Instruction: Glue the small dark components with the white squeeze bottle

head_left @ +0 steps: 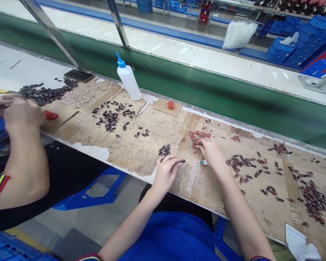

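Note:
My left hand (167, 170) pinches a small dark part (183, 161) between thumb and fingertips, above the cardboard near the table's front edge. Just behind it lies a small heap of dark parts (164, 150). My right hand (208, 149) reaches down to a pile of small red pieces (199, 135); its fingers are pressed together at the pile's edge, and what they hold, if anything, is too small to make out. Beneath that hand a blue-tipped nozzle (203, 162) shows, partly hidden. Clusters of red-and-black parts (237, 163) lie to the right.
A white bottle with blue nozzle (129, 81) and a red cap (171, 105) stand behind. Dark parts (108, 120) lie left of centre. Another person's hands (23, 112) work at the far left, near a phone (78, 75). A larger heap (313, 201) lies right.

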{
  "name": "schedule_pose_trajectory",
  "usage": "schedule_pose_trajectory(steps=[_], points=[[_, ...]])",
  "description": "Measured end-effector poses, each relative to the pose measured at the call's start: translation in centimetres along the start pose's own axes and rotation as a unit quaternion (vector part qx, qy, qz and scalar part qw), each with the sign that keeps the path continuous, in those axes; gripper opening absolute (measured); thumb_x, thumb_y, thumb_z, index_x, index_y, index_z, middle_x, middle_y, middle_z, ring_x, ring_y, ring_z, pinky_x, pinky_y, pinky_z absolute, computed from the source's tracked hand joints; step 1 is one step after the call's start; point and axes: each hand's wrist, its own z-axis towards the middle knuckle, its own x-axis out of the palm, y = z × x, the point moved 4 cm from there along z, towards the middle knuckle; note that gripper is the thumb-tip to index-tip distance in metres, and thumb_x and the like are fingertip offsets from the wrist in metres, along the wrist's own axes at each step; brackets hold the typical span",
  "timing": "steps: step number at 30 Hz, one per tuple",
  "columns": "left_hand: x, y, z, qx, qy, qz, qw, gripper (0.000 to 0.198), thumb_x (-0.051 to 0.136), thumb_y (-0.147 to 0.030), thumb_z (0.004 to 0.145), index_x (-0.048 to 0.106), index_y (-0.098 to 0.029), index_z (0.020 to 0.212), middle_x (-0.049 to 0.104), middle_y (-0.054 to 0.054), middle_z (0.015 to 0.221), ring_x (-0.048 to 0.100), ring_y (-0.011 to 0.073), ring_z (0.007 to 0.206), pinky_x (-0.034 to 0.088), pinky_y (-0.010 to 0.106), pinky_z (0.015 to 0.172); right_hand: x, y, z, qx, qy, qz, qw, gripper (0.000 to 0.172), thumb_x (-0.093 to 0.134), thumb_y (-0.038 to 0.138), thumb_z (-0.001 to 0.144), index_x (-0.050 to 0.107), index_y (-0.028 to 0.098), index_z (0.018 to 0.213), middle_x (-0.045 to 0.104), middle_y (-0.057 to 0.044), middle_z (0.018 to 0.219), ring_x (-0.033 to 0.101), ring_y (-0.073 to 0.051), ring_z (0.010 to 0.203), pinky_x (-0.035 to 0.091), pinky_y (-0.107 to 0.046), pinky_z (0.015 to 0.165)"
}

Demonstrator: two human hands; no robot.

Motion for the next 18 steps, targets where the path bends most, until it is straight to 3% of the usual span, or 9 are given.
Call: schedule_pose_trajectory(steps=[6, 12, 18], points=[[-0.2, -0.1, -0.1, -0.007, 0.001, -0.008, 1.0, 0.018, 0.059, -0.014, 0.088, 0.072, -0.025, 0.093, 0.076, 0.002, 0.1, 0.067, 0.0214, 0.1, 0.035, 0.045, 0.099, -0.2, 1.6, 0.6, 0.053, 0.105, -0.079, 0.99, 0.023, 0.046, 0.012, 0.093, 0.061, 0.013, 0.11, 0.067, -0.014, 0.106, 0.054, -0.024, 0.107, 0.045, -0.033, 0.087], [-0.5, 0.0, -0.2, -0.002, -0.025, -0.009, 1.0, 0.016, 0.061, -0.016, 0.087, 0.072, -0.026, 0.092, 0.076, 0.003, 0.099, 0.067, 0.0212, 0.099, 0.038, 0.043, 0.095, -0.8, 3.2, -0.2, 0.035, 0.134, -0.125, 0.982, 0.035, 0.036, 0.0, 0.089, 0.06, 0.009, 0.112, 0.059, -0.021, 0.115, 0.047, -0.028, 0.115, 0.048, -0.033, 0.083], [-0.4, 0.1, -0.3, 0.003, -0.038, -0.014, 0.999, 0.016, 0.061, -0.015, 0.086, 0.072, -0.026, 0.091, 0.077, 0.002, 0.097, 0.067, 0.021, 0.097, 0.039, 0.042, 0.093, -0.5, 2.2, -0.6, 0.029, 0.106, -0.11, 0.988, 0.025, 0.042, 0.012, 0.094, 0.065, 0.016, 0.103, 0.063, -0.015, 0.107, 0.051, -0.026, 0.107, 0.047, -0.031, 0.078]])
